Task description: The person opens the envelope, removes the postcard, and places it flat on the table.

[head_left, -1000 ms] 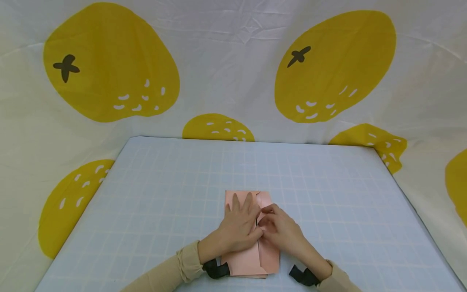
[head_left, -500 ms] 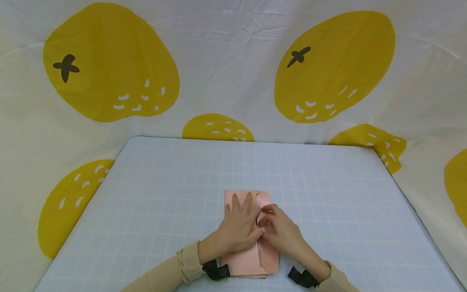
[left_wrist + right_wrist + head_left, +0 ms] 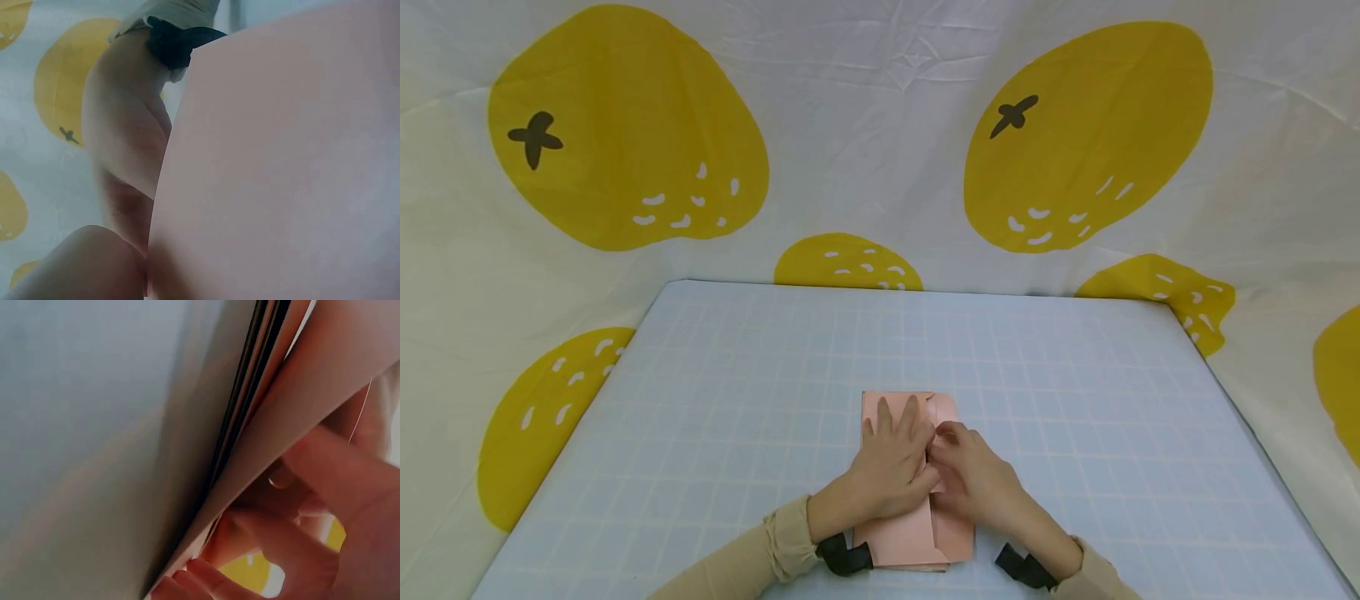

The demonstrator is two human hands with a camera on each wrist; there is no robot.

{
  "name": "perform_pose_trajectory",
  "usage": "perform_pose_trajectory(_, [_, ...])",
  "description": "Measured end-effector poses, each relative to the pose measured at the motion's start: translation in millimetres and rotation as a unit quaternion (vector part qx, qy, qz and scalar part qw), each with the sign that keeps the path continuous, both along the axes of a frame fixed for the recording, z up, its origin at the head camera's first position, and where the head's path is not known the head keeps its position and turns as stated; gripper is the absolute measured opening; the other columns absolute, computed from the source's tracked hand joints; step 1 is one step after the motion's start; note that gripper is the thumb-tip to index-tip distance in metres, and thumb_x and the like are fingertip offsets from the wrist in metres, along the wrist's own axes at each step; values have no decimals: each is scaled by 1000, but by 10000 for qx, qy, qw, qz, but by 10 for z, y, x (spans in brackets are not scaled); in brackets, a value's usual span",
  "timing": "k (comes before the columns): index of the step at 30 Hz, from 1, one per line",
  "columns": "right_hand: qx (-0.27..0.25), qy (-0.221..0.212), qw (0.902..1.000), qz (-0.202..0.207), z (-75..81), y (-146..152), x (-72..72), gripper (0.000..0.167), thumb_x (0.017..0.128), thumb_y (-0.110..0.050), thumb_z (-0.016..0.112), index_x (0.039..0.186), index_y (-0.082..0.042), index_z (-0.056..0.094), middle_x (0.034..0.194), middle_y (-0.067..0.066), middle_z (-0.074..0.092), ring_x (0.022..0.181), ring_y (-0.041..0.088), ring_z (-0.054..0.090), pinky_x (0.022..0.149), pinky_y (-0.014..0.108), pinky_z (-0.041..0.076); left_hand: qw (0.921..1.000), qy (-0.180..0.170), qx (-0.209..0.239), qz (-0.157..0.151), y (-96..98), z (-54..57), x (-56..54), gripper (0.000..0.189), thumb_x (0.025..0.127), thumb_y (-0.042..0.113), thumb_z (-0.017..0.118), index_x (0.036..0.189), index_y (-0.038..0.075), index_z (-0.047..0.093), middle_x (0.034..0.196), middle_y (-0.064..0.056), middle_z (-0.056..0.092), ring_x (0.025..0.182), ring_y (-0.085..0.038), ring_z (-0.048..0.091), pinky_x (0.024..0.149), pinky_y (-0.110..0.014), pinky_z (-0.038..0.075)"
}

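Note:
A stack of folded pink paper (image 3: 895, 537) lies on the table in the head view, with a narrower flap (image 3: 955, 540) along its right side. My left hand (image 3: 887, 475) rests flat on it, fingers spread, thumb pointing toward the seam. Curled fingers of my right hand (image 3: 985, 479) pinch at the seam, close beside the left thumb. From the right wrist, a pink sheet (image 3: 300, 419) stands out from dark-edged layers, with the right hand (image 3: 369, 512) at its edge. Pink paper (image 3: 281, 156) fills much of the left wrist view; the right fingertips are hidden behind it.
The table (image 3: 737, 375) has a pale blue grid cover. Behind it hangs a white cloth (image 3: 865, 125) with yellow fruit prints. A black strap (image 3: 844, 554) sits at the left wrist and another black strap (image 3: 1026, 568) at the right.
My right fingers have shifted slightly left along the seam, covering the dark gap that showed there before. The left hand and the paper stay in place.

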State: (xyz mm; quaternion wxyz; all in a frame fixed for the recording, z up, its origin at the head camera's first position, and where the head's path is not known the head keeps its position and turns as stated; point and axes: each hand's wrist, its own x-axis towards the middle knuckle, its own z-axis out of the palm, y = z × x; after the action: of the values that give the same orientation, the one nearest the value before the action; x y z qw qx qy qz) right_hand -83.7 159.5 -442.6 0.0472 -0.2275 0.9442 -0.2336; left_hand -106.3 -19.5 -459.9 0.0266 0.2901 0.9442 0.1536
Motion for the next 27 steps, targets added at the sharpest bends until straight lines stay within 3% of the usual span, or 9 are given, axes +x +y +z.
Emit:
perform_pose_trajectory(4, [259, -241, 9993, 150, -3, -2, 25, 48, 78, -32, 79, 124, -17, 71, 146, 14, 41, 123, 30, 45, 53, 42, 51, 10000, -35, -37, -16, 1, 1, 3, 37, 92, 39, 37, 119, 16, 49, 159, -21, 25, 137, -62, 20, 99, -74, 28])
perform_pose_trajectory(6, [368, -248, 9988, 182, -4, -7, 37, 43, 78, -30, 78, 119, -17, 73, 151, 15, 37, 125, 30, 44, 50, 36, 48, 10000, -40, -66, -17, 2, 5, 6, 47, 93, 40, 37, 130, 15, 49, 159, -21, 25, 137, -62, 20, 99, -74, 28])
perform_pose_trajectory(10, [422, -254, 9984, 268, 15, -10, 51, 47, 80, -28, 77, 125, -16, 71, 159, 14, 28, 127, 33, 44, 48, 31, 45, 9999, -41, -166, 5, 4, 22, 13, 62, 92, 40, 37, 149, 16, 42, 160, -21, 24, 137, -62, 20, 100, -74, 28])
perform_pose_trajectory(14, [423, -281, 9979, 406, 46, 2, 55, 58, 81, -27, 77, 135, -11, 63, 163, 14, 21, 130, 37, 41, 50, 31, 48, 9997, -41, -222, 16, 7, 26, 15, 65, 92, 40, 37, 152, 16, 37, 160, -20, 25, 137, -61, 21, 100, -73, 29])
perform_pose_trajectory(21, [332, -403, 9970, 577, 86, 57, 51, 60, 80, -27, 80, 135, -9, 63, 161, 18, 23, 135, 39, 39, 61, 38, 54, 9998, -40, -184, 46, 13, 20, 10, 48, 92, 40, 38, 132, 17, 48, 160, -20, 24, 138, -61, 20, 100, -73, 29])
perform_pose_trajectory(27, [244, -707, 9949, 679, 124, 123, 10, 64, 80, -30, 83, 135, -7, 61, 159, 21, 27, 135, 38, 40, 78, 44, 54, 9999, -8, -137, 23, 6, 18, 3, 29, 91, 38, 40, 110, 17, 46, 158, -21, 26, 137, -62, 22, 99, -73, 30])
